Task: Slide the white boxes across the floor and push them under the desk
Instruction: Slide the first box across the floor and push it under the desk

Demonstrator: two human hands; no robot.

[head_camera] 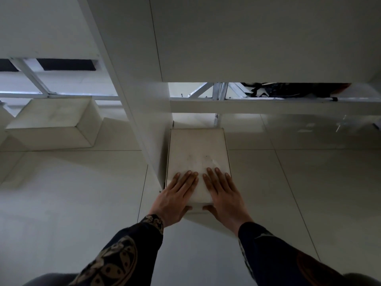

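So the box (198, 155) sits on the tiled floor (72, 203), its left side close along the white upright panel (144, 120) of the desk (247, 38). Its far end reaches toward the gap under the desk, while the near end is out in the open, so this one looks only partly pushed in. The left hand (175, 195) and the right hand (223, 195) lie flat on the near part of the lid, fingers (218, 176) spread and open, thumbs hooked over the near edge; they grip nothing, only press. To the left, past the panel, a second box (53, 124) already lies well back on the floor beneath the desk frame, apart from the first. I'd judge that one finished and this one about midway, with a further shove forward left to do. Whether more boxes wait elsewhere, I cannot tell from here. Dark clutter (288, 89) shows behind the rail on the right.
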